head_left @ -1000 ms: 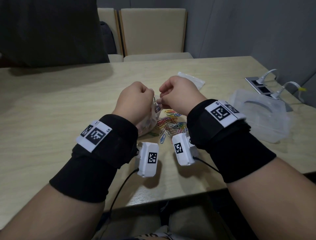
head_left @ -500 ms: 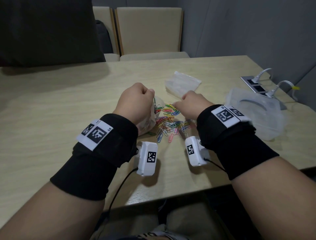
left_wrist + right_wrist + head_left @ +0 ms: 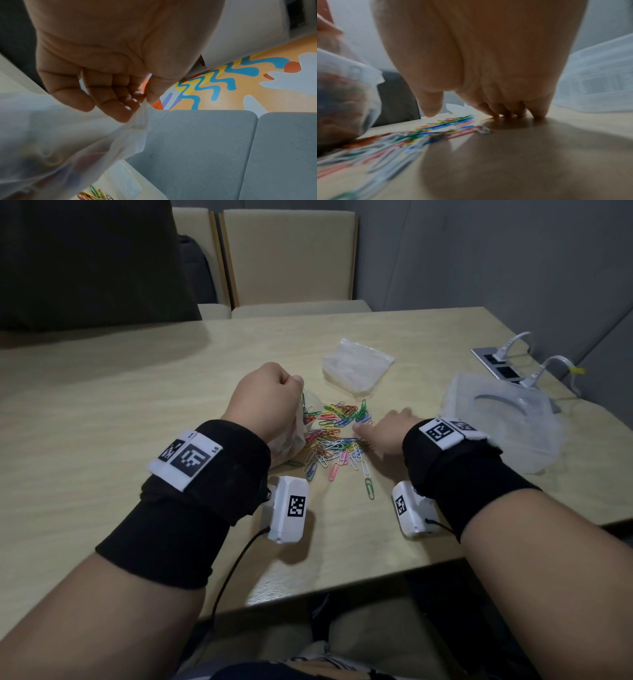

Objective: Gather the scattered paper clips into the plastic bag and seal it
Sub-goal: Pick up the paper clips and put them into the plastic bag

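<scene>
Dozens of coloured wire paper clips [image 3: 337, 436] scattered on the pale wooden table [image 3: 102, 412], left hand [image 3: 265, 400] pinching the rim of a clear plastic bag [image 3: 72, 135] partly filled with clips, right hand [image 3: 387, 433] with fingers extended, fingertips [image 3: 537, 115] on the table beside the pile, holding nothing.

Pile of multicoloured wire paper clips [image 3: 337, 436] scattered on the table, small clear plastic bag [image 3: 294, 436] just left, upright, partly filled with clips.

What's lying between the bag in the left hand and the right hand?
The head view shows loose coloured paper clips on the table between the plastic bag and the right hand.
</scene>
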A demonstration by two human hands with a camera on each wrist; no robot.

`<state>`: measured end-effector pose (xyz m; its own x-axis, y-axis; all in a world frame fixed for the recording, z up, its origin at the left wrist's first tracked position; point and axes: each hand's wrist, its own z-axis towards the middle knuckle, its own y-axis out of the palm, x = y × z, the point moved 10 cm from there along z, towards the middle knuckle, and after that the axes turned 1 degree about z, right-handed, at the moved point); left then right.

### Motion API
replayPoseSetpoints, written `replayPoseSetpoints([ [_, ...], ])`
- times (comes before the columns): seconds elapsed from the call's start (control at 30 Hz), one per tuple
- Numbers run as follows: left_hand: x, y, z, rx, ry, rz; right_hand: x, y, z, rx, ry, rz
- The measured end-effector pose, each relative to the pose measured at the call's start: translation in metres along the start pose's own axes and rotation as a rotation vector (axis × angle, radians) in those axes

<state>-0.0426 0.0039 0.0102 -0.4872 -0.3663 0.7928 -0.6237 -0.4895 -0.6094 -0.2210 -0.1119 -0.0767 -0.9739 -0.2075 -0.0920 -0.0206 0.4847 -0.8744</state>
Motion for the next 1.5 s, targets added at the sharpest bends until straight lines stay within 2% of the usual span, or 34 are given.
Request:
replayPoseSetpoints([
  [0.13,0.003,0.002,0.001,-0.008,0.005,0.012,-0.03,0.01,-0.02,-0.088,-0.211,-0.037],
  [0.23,0.003,0.001,0.001,-0.013,0.005,0.02,-0.034,0.001,-0.031,-0.07,-0.266,-0.017],
  [0.33,0.001,-0.002,0.001,-0.007,-0.003,0.012,-0.024,-0.015,-0.04,0.008,-0.245,-0.102],
  [0.43,0.001,-0.004,0.0,-0.007,-0.006,0.017,-0.008,-0.003,-0.05,-0.104,-0.162,-0.28],
  [0.5,0.002,-0.004,0.0,-0.009,-0.005,0.017,-0.005,0.007,-0.053,-0.145,-0.139,-0.274],
  [0.67,0.002,-0.004,-0.001,-0.003,0.007,0.014,-0.016,0.016,-0.041,-0.112,-0.149,-0.153],
  [0.87,0.002,-0.003,-0.003,-0.003,0.018,0.021,-0.041,0.008,-0.013,0.038,-0.223,-0.147],
  [1.0,-0.003,-0.006,0.0,0.009,0.003,0.027,-0.043,-0.007,-0.015,0.049,-0.247,-0.088],
  [1.07,-0.006,-0.009,0.002,0.02,0.001,0.025,-0.029,-0.01,-0.012,0.029,-0.195,-0.114],
  [1.17,-0.007,-0.01,0.004,0.024,-0.007,0.016,-0.024,-0.011,-0.006,0.061,-0.191,-0.287],
  [1.27,-0.008,-0.01,0.005,0.027,-0.016,0.007,-0.035,0.002,-0.009,-0.013,-0.214,-0.331],
  [1.37,-0.009,-0.009,0.007,0.021,-0.016,0.001,-0.055,-0.001,-0.009,0.021,-0.284,-0.311],
  [1.5,-0.013,-0.012,0.01,0.032,-0.016,-0.005,-0.065,-0.022,0.003,0.156,-0.31,-0.049],
])
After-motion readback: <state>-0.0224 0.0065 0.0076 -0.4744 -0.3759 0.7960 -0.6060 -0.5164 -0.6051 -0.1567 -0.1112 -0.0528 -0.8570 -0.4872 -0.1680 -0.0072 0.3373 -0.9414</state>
